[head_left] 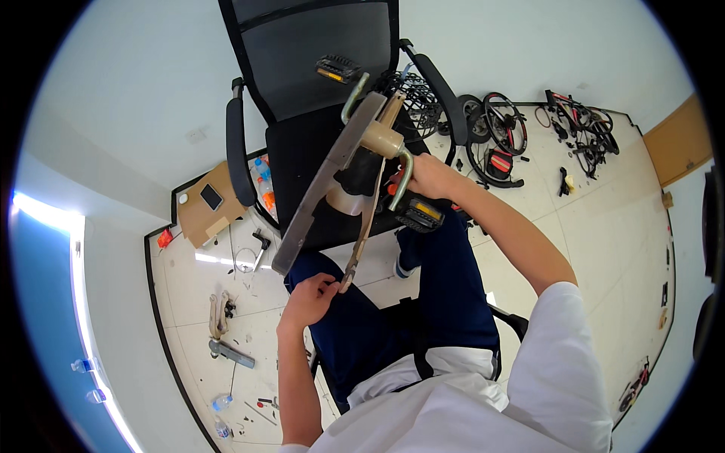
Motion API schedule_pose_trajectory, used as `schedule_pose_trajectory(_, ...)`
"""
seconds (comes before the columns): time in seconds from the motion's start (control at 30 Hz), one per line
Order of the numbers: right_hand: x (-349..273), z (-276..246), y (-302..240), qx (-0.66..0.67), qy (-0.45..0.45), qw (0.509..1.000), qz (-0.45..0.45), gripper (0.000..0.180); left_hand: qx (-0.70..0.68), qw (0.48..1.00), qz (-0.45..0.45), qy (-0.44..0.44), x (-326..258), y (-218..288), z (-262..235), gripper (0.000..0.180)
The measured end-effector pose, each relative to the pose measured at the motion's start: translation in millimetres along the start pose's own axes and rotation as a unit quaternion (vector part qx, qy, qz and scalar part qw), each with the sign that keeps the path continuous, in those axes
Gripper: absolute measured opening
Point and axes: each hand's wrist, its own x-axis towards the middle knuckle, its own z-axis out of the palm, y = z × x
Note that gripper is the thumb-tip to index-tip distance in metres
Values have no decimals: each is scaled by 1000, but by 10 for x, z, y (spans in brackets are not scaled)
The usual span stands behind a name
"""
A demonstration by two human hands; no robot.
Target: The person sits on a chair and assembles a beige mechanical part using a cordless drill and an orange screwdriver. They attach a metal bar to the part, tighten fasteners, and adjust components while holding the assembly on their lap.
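A beige bicycle frame section (381,140) with a long grey chain guard (328,185) stands tilted over my lap and the black chair seat (291,151). Bent metal crank arms carry two black pedals with amber reflectors, an upper pedal (337,69) and a lower pedal (420,216). My left hand (308,300) has its fingers closed at the low tip of the frame's thin beige tube. Beside the lower crank arm (405,181), my right hand (428,178) is closed; a small red part shows near its fingertips, and what it grips is mostly hidden.
Wheels (504,124) and a dark bicycle frame (581,124) lie along the far wall. On the left are a cardboard box (198,200) with a phone (211,197), plastic bottles, and loose metal parts (220,317) on the tiled floor. The office chair's armrests flank the frame section.
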Motion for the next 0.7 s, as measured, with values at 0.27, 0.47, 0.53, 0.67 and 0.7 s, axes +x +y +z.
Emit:
schedule_pose_trajectory(0.27, -6, 101, 88, 56, -44, 995, -75, 30, -47, 999, 9, 1, 45, -112, 48, 25)
schedule_pose_trajectory(0.47, -76, 28, -20, 20, -48, 986, -158, 29, -46, 999, 15, 1, 73, -51, 54, 24)
schedule_pose_trajectory(0.53, -54, 12, -39, 6, -45, 984, -172, 30, -47, 999, 2, -4, 39, -15, 34, 23)
schedule_pose_trajectory(0.67, 13, 104, -7, 78, 49, 995, -29, 33, -39, 999, -3, 1, -42, -35, 31, 21)
schedule_pose_trajectory(0.7, 46, 45, -66, 133, 22, 990, 36, 34, -53, 998, 7, 19, -76, -92, 25, 21)
